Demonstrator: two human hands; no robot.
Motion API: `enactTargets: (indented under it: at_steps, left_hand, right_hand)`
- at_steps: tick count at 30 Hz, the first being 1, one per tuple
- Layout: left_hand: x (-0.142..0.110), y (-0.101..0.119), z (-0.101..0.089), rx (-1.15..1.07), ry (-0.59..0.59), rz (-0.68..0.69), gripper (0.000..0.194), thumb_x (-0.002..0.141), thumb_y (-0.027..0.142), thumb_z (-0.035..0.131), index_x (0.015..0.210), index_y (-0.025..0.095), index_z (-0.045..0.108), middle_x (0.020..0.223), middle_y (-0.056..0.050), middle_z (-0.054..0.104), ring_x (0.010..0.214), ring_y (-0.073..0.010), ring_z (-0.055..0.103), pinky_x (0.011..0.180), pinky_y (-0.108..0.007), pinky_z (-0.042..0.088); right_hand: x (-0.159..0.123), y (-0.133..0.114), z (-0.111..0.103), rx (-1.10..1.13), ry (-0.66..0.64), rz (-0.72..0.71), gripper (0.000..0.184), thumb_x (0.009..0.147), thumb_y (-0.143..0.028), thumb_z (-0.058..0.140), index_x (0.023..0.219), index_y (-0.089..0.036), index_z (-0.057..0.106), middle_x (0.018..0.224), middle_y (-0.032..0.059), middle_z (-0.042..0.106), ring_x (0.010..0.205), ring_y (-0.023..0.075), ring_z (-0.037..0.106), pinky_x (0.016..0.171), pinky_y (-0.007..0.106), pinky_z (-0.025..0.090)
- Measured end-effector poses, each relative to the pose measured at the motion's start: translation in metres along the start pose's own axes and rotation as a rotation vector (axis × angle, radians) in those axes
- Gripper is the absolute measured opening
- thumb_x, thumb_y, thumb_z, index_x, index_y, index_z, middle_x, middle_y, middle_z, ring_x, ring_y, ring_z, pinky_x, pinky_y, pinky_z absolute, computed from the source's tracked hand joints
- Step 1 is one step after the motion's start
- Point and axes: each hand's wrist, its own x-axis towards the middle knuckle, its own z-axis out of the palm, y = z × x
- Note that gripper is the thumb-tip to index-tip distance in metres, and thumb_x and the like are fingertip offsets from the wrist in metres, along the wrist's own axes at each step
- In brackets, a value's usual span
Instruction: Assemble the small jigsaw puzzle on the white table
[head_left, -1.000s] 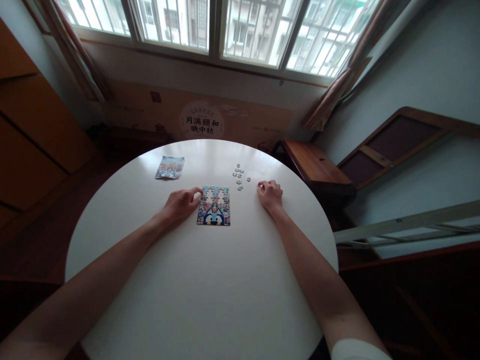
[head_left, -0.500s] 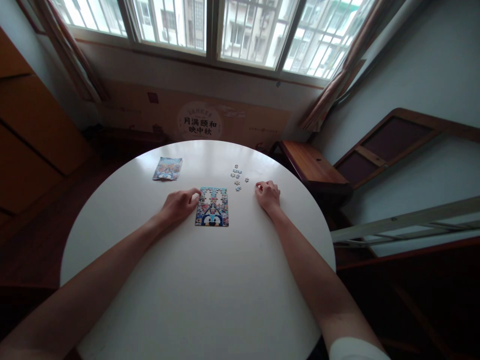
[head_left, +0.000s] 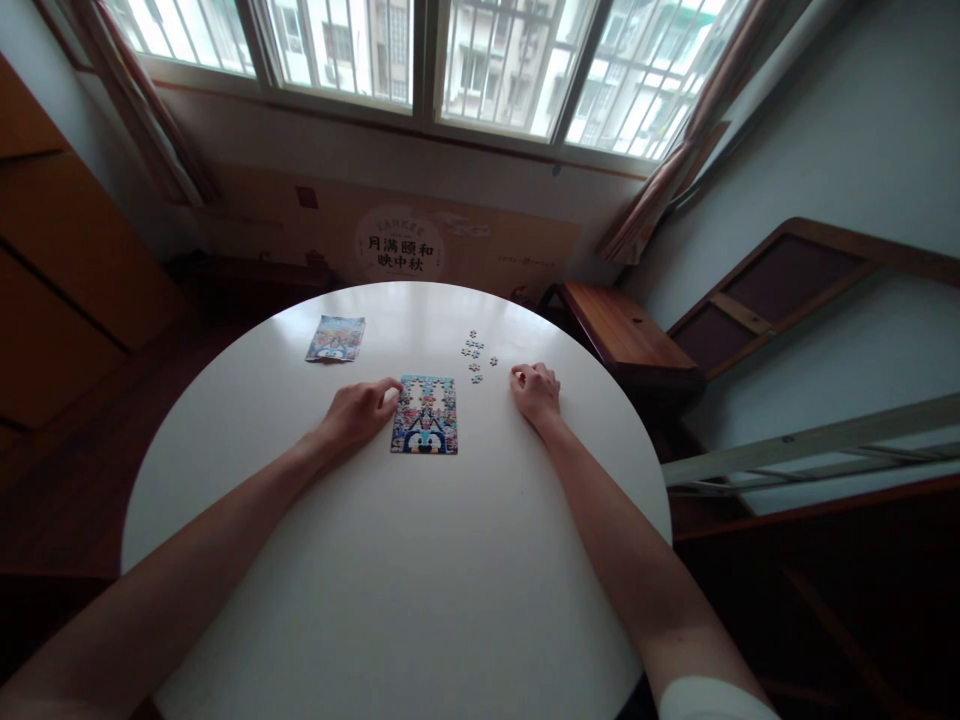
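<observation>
A jigsaw puzzle point(head_left: 429, 432) lies flat on the white round table, with a blue cartoon dog's face along its near edge and pale gaps in its upper half. At its upper left edge, my left hand point(head_left: 361, 408) has curled fingers, with thumb and forefinger against the border. Several loose puzzle pieces point(head_left: 475, 378) lie beyond the puzzle and to its right. My right hand point(head_left: 537, 390) rests on the table right of these pieces, fingers curled in and thumb close to the forefinger. Whatever may be between those fingertips is too small to make out.
On the table's far left lies a printed picture sheet or packet point(head_left: 336, 340) with a similar dog design. The white table point(head_left: 390, 590) has a rounded edge. A wooden stool or small cabinet point(head_left: 626, 325) stands beyond its right side, below the barred window point(head_left: 495, 70).
The whole view has shifted slightly, moving the scene a little to the left. Both hands, the puzzle and the loose pieces keep their places on the table.
</observation>
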Motion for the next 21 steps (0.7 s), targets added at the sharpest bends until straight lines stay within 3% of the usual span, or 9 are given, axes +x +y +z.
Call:
enactTargets:
  at_steps: [21]
  left_hand:
    - [-0.0003,-0.0004,-0.0002,-0.001,0.001,0.002,0.037,0.091,0.041,0.04,0.113,0.027,0.066,0.075,-0.001,0.069,0.067,-0.0183,0.064,0.062,-0.026,0.039]
  right_hand:
    - [-0.0004,-0.0002,-0.0006,-0.006,-0.005,0.004,0.027,0.09,-0.027,0.049,0.108,-0.023,0.069,0.108,0.0098,0.061,0.103,0.0258,0.051,0.088,0.037,0.038]
